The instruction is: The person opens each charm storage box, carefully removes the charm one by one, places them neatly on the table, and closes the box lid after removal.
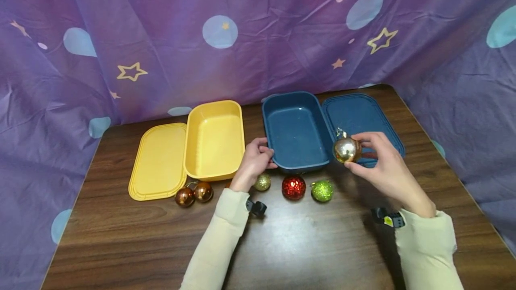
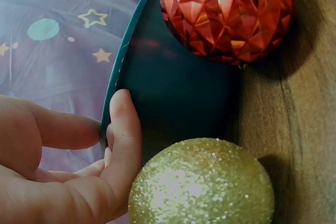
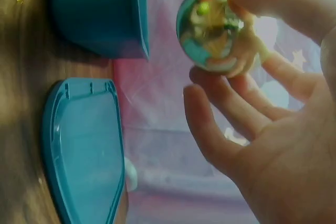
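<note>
Between thumb and fingers, my right hand (image 1: pixel 380 164) holds a shiny gold Christmas ball (image 1: pixel 346 149) above the blue lid (image 1: pixel 354 113). In the right wrist view the gold ball (image 3: pixel 210 30) mirrors its surroundings. My left hand (image 1: pixel 255 160) pinches the near left rim of the blue box (image 1: pixel 296 138); the left wrist view shows thumb and fingers on either side of that rim. Below the box's near side lie a gold glitter ball (image 1: pixel 262 182), a red faceted ball (image 1: pixel 293 187) and a green glitter ball (image 1: pixel 322 190). The blue box has nothing inside.
Left of the blue box stands a yellow box (image 1: pixel 215 140), with a yellow lid (image 1: pixel 158 162) beside it. Two brown shiny balls (image 1: pixel 203 191) lie at its near side, and another is mostly hidden behind my left wrist. A purple patterned cloth (image 1: pixel 161 21) hangs behind the wooden table (image 1: pixel 306 245).
</note>
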A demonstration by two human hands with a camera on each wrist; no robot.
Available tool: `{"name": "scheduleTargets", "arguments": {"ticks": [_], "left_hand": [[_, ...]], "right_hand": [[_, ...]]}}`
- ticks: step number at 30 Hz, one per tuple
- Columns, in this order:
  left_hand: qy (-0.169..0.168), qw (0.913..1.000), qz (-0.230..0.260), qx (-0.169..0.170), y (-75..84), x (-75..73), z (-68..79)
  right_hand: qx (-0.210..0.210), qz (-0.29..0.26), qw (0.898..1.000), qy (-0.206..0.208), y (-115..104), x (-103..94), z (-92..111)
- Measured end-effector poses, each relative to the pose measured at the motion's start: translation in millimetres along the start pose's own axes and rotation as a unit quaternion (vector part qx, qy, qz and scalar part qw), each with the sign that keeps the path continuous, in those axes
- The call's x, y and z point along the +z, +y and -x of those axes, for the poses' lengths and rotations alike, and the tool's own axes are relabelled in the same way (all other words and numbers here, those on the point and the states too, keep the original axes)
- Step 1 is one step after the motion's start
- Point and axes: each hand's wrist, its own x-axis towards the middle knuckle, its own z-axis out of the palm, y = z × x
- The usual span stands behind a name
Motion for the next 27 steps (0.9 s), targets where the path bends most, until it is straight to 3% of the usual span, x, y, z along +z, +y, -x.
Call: {"name": "scheduleTargets", "arguments": {"ticks": [8, 18, 27], "left_hand": [[0.000, 1.0000, 0.002, 0.003, -0.2, -0.4, 0.5], [0.000, 1.0000, 0.007, 0.000, 0.2, -1.5, 1.3], [-0.004, 0.9999, 0.013, 0.000, -1.6, -1.8, 0.1]], "right_hand": [[-0.003, -0.015, 1.000, -0.011, 10.3, -7.0, 15.4], [0.028, -0.060, 0.997, -0.032, 23.9, -11.1, 30.1], [0.035, -0.038, 0.991, -0.120, 40.5, -8.7, 40.6]]}}
